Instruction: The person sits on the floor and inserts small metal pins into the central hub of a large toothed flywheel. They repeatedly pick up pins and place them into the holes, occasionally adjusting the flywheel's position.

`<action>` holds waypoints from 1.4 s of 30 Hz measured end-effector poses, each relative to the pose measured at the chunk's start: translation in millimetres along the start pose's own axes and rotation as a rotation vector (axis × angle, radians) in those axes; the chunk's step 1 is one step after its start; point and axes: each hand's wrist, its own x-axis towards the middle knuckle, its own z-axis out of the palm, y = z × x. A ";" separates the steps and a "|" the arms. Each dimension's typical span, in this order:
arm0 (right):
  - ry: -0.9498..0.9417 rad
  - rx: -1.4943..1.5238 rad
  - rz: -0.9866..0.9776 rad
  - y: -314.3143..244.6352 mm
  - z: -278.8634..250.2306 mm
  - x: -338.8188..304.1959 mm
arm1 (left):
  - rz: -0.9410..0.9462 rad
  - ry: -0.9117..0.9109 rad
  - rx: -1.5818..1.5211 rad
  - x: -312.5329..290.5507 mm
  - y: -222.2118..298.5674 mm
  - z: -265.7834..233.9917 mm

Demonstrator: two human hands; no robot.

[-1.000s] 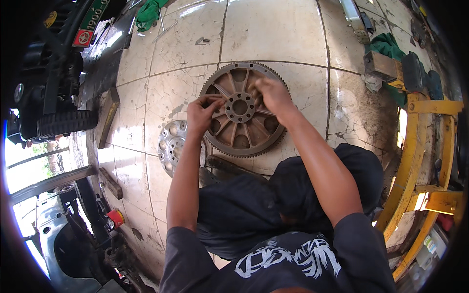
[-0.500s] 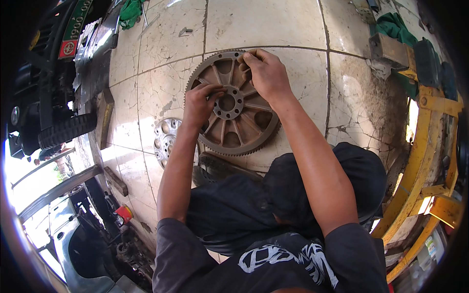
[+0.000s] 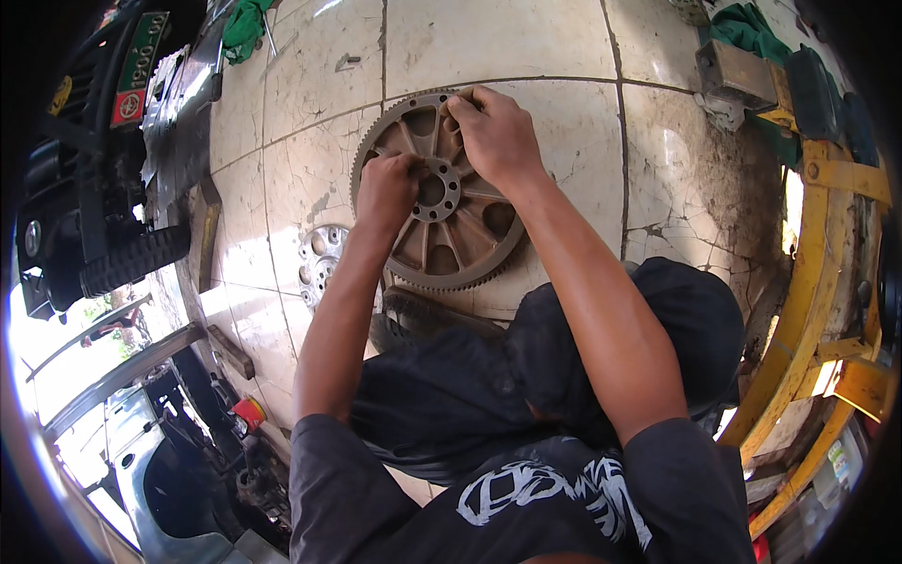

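"One question: the fingers?"
"Left hand (image 3: 387,191): together by hub (image 3: 448,195); right hand (image 3: 501,141): likewise at rim (image 3: 428,101). Whether clamped on something, I cannot tell."
"Toothed wheel (image 3: 458,235)?"
"On floor tile (image 3: 573,169), near its far-left corner."

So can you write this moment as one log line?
toothed flywheel: on tiled floor; left hand: near its centre; right hand: at its far rim; silver perforated disc: partly behind left forearm

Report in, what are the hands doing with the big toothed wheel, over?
Left hand at the hub; right hand at the upper rim; grip unclear. Toothed wheel on the tiles. Left forearm partly covering a smaller silver disc.
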 end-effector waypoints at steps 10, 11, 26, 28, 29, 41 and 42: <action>0.014 -0.098 0.103 16.9 2.0 -0.9 | 0.361 -0.390 0.185 35.5 -16.0 -11.8; 0.031 -0.116 0.081 14.8 4.3 0.1 | 0.382 -0.413 0.141 39.0 -20.4 -13.7; 0.047 -0.195 0.100 14.0 -5.2 -0.1 | 0.066 -0.244 -0.121 20.8 -15.3 -19.0; 0.048 -0.213 0.058 18.6 -7.9 3.9 | -0.066 -0.280 -0.095 24.2 5.4 -27.1; 0.047 -0.222 0.036 20.8 -8.3 5.3 | -0.162 -0.317 -0.177 27.4 8.8 -29.1; -0.348 -0.774 -0.612 33.4 47.1 -16.9 | -0.243 -0.254 -0.614 -10.7 -48.1 -6.3; -0.366 -0.843 -0.651 28.4 52.2 -10.1 | -0.255 -0.205 -0.657 -18.9 -53.6 -1.6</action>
